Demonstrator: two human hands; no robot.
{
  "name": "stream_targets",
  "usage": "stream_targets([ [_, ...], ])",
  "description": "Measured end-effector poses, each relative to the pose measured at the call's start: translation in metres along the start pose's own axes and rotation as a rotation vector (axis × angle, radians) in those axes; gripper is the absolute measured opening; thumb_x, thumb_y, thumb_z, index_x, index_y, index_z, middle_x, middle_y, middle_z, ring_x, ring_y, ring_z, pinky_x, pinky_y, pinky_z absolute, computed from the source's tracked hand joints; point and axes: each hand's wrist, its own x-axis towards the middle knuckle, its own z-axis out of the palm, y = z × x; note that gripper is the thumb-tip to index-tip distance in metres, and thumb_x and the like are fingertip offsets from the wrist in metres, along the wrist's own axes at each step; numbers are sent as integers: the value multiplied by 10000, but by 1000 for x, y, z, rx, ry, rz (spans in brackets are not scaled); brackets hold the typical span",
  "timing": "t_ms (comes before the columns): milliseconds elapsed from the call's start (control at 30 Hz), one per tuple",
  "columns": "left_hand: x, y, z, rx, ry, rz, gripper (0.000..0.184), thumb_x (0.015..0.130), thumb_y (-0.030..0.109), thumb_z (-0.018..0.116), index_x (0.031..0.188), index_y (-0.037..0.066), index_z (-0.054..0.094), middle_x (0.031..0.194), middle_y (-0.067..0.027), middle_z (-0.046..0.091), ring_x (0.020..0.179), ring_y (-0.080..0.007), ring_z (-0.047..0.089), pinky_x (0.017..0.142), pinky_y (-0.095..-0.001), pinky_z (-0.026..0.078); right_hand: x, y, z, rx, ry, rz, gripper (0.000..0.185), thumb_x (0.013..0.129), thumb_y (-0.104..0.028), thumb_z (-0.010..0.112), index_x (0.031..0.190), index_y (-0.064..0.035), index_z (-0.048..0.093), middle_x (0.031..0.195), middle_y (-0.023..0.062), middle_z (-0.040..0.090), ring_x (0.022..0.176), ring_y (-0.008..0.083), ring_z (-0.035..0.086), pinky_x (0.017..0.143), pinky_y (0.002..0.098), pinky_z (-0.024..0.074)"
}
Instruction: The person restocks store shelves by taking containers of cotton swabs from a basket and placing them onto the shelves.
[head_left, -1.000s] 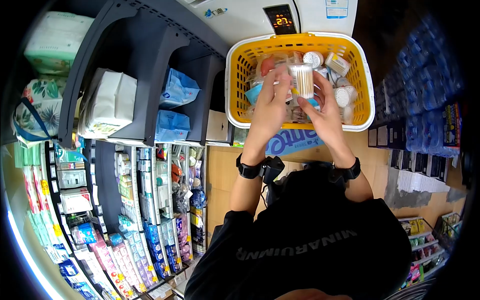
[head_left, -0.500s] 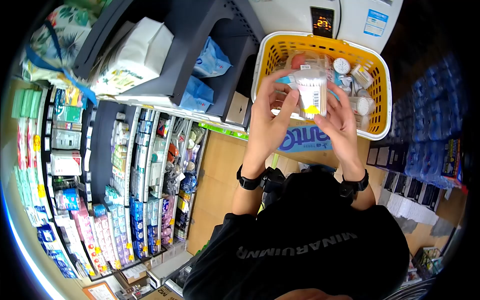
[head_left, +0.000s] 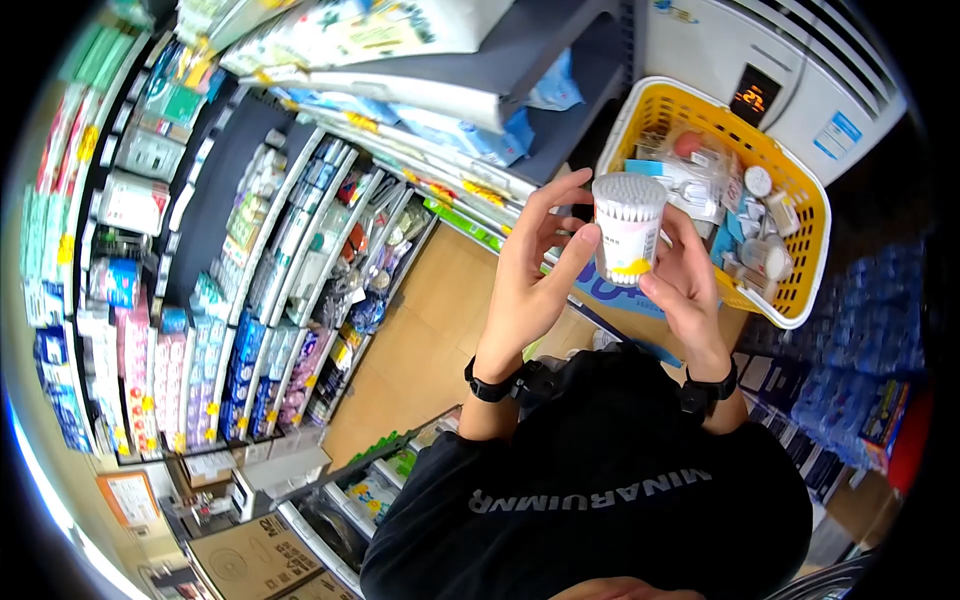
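A clear round tub of cotton swabs (head_left: 628, 235) with a yellow-marked label is upright in front of me, its swab tips showing through the top. My right hand (head_left: 688, 275) grips it from the right, thumb at the lower front edge and fingers behind. On the other side, my left hand (head_left: 540, 270) has its fingers apart and curved, the thumb tip right beside the tub; whether it touches I cannot tell. Behind the tub stands a yellow basket with a white rim (head_left: 812, 240), holding several packs and more round tubs.
At the upper left, a grey shelf unit (head_left: 590, 100) carries blue and white packs. Racks of small packaged goods (head_left: 250, 300) line the left. A white appliance with a lit display (head_left: 754, 95) stands behind the basket. Blue-wrapped bottles (head_left: 850, 320) are stacked at right.
The view has turned, so the basket now appears farther right. The swab tub has come away from over the basket towards me and turned, and my left fingers have spread off it.
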Motion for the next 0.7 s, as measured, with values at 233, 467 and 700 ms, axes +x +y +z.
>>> stream_targets([
  [233, -46, 21, -55, -74, 187, 6, 342, 1020, 45, 599, 1355, -19, 567, 1241, -76, 632, 907, -109, 640, 772, -262, 514, 11, 26, 45, -11, -217, 107, 797, 915, -219, 617, 1556, 85, 254, 1530, 247, 425, 1442, 307, 422, 1189, 434, 319],
  [467, -99, 27, -124, 173, 394, 160, 282, 967, -8, 661, 1242, -18, 605, 1291, -106, 614, 1042, -143, 633, 853, -274, 518, 18, 50, 124, 240, -278, 419, 766, 965, -359, 518, 1555, 64, 275, 1475, 256, 492, 1381, 297, 497, 1164, 415, 356],
  [700, -160, 53, -187, 162, 601, 188, 258, 935, -7, 709, 1174, -26, 616, 1265, -150, 642, 1118, -177, 633, 950, -331, 522, 21, 95, 210, 306, -468, 508, 622, 1062, -398, 321, 1501, 40, 368, 1356, 224, 612, 1096, 360, 695, 835, 386, 577],
])
